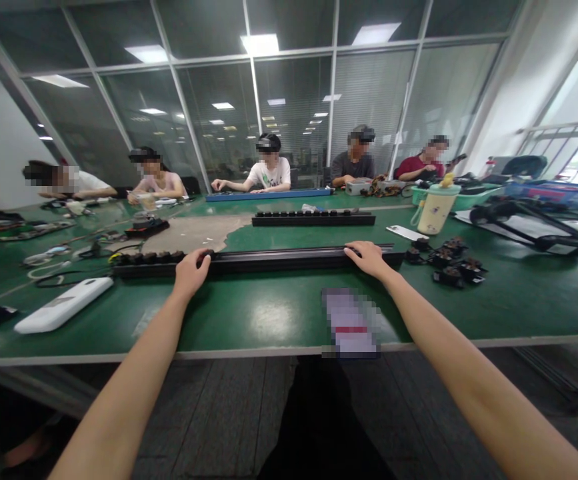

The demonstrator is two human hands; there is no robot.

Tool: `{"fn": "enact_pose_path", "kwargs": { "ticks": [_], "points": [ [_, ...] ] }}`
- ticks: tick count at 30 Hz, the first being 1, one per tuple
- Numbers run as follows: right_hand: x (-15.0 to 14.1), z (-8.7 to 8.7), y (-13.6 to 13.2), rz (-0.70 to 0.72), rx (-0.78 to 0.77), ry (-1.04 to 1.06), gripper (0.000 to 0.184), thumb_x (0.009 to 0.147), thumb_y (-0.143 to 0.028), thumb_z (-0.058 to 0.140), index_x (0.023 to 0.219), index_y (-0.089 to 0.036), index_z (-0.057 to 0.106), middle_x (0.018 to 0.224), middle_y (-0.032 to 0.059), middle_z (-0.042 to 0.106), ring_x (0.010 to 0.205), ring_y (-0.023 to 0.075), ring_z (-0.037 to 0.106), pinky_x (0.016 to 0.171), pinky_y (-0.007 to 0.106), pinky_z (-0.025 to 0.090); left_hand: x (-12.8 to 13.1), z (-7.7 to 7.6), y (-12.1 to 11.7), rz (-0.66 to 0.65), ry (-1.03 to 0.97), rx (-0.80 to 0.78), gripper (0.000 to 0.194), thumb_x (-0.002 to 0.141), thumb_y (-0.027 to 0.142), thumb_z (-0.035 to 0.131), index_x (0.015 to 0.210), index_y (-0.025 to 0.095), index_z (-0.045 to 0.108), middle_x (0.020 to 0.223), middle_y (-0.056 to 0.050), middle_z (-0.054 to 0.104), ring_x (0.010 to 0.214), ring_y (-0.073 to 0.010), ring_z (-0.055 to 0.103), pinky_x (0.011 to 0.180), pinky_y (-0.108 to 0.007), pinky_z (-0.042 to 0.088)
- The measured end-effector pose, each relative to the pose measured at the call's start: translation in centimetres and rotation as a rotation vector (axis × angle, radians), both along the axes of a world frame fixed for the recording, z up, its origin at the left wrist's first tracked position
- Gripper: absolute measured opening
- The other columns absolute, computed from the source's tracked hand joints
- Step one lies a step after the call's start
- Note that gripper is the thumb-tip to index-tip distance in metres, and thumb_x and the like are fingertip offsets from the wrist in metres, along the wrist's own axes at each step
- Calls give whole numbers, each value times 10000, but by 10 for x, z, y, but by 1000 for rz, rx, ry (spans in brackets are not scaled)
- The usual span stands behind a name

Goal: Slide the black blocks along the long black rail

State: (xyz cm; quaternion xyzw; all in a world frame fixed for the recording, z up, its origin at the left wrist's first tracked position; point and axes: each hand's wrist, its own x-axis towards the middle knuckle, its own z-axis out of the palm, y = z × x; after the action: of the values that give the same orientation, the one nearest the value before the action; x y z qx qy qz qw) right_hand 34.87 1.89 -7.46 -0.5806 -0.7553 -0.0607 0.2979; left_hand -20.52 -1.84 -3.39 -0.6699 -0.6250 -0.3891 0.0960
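Observation:
A long black rail point(273, 261) lies across the green table in front of me, a metallic strip along its top. Small black blocks point(151, 258) sit in a row on its left part. My left hand point(192, 272) is closed at the end of that row, thumb and fingers around a small black block point(205, 253) on the rail. Near the rail's right end, my right hand point(369, 259) grips the rail, its fingertips partly hidden. Several loose black blocks point(451, 260) lie just right of that end.
A second black rail point(313, 219) with blocks lies farther back. Nearer me are a white elongated case point(66, 305) and a pixelated phone-like object point(349, 320). A cream bottle point(437, 210) and a white phone point(407, 233) stand or lie right. Several people work across the table point(263, 293).

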Motion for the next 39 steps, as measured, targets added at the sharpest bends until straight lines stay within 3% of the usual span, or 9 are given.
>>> {"fn": "enact_pose_path", "kwargs": {
  "ticks": [21,30,39],
  "points": [
    [-2,-9,7,19,23,-15,466,1035,-511,408,1270,-249,714,1340,83,704,1271,302,598,1070,480,442,-3,-12,4,-14,3,54,476,977,453,422,1277,179,670,1315,-134,703,1249,-290,632,1132,-457,442],
    [-1,-10,8,27,37,-15,452,1029,-505,418,1262,-266,724,1334,77,707,1269,300,603,1057,487,454,-5,-12,3,30,-4,31,448,895,299,489,1276,171,686,1280,-136,721,1191,-292,669,1090,-456,493],
    [-2,-9,5,19,33,-7,464,1028,-523,406,1244,-273,732,1326,70,711,1257,306,603,1052,491,453,-4,-14,3,-13,13,12,505,848,206,475,1311,158,671,1287,-125,720,1179,-266,677,1095,-423,499]
  ]
}}
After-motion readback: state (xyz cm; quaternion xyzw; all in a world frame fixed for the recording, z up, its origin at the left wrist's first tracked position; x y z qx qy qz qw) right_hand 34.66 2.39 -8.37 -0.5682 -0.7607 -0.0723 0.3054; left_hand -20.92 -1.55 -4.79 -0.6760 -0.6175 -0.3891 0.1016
